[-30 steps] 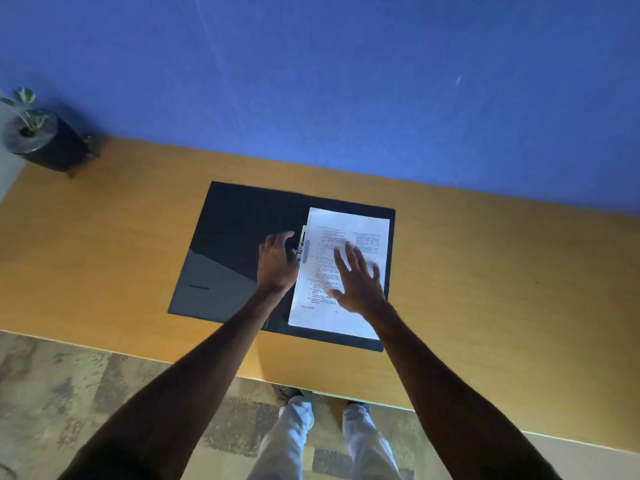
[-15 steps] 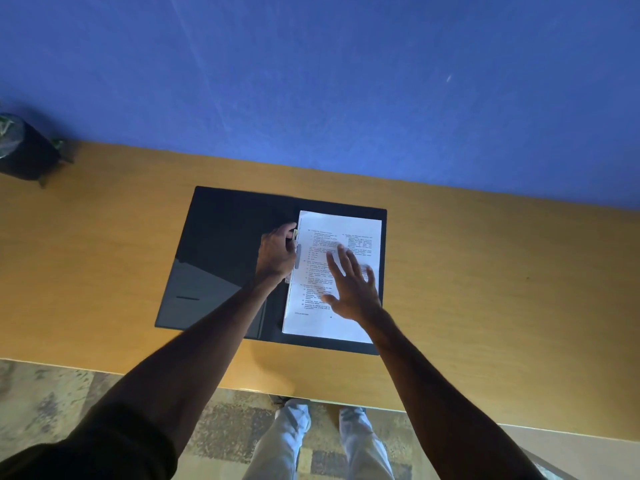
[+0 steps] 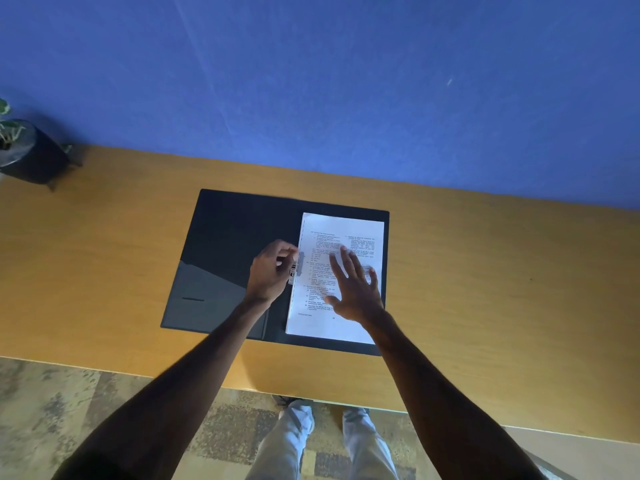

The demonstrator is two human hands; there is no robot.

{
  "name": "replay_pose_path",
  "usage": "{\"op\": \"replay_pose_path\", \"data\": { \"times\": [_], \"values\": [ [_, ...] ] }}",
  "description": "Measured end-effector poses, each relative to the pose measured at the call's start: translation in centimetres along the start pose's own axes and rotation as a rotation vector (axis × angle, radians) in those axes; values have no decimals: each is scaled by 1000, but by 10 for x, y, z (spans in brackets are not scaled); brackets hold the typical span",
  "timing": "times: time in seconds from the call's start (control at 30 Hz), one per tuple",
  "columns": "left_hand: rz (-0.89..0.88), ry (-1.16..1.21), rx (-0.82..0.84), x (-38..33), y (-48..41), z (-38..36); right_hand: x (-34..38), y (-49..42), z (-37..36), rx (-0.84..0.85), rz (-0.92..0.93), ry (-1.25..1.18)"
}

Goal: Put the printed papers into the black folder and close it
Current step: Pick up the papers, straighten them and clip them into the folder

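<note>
My right hand point(image 3: 356, 289), fingers spread, pressed the thin, floppy printed papers point(image 3: 341, 271) flat; my left hand point(image 3: 270, 271) pinched the clip point(image 3: 293, 270) of the stiff black folder point(image 3: 228, 237).

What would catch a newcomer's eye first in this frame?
The bright white printed papers stand out, lying on the right half of the open black folder in the middle of the orange-brown wooden desk. The right hand is spread flat over the sheets, while the left hand works at the metal clip by their left edge.
</note>
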State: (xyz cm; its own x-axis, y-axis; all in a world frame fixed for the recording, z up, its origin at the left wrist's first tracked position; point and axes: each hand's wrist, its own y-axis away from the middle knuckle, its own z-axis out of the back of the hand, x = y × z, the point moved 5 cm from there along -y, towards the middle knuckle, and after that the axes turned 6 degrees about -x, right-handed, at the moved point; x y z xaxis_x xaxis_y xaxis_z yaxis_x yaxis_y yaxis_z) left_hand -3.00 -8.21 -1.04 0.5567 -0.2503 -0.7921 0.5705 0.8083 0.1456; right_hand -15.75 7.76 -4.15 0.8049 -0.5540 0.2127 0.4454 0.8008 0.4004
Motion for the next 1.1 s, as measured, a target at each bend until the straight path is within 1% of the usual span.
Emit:
{"op": "replay_pose_path", "data": {
  "times": [0.2, 0.3, 0.33, 0.37, 0.43, 0.5, 0.6, 0.8, 0.93, 1.1],
  "values": [
    [46, 19, 16, 13, 11, 1, 1, 1, 1, -3, -4, 0],
    [84, 95, 30, 11, 11, 2, 1, 1, 1, 0, -4, -4],
    [91, 84, 32, 11, 10, 2, 1, 1, 1, 0, -6, -11],
    [107, 23, 47, 12, 8, 1, 1, 1, 1, 1, -7, -14],
    [224, -122, 83, 24, 8, -1, 1, 1, 0, 0, -9, -8],
    [303, -198, 145, 36, 8, -4, 1, 1, -1, -1, -14, -10],
    [303, -319, 187, 46, 10, -5, 3, 0, -3, 1, -19, -12],
    [273, -438, 203, 52, 11, -9, 3, -2, -5, 10, -35, -33],
    [261, -483, 184, 52, 12, -11, 3, -1, -5, 8, -42, -37],
    [258, -495, 218, 52, 10, -8, 4, -1, -4, 11, -45, -45]
  ]
}}
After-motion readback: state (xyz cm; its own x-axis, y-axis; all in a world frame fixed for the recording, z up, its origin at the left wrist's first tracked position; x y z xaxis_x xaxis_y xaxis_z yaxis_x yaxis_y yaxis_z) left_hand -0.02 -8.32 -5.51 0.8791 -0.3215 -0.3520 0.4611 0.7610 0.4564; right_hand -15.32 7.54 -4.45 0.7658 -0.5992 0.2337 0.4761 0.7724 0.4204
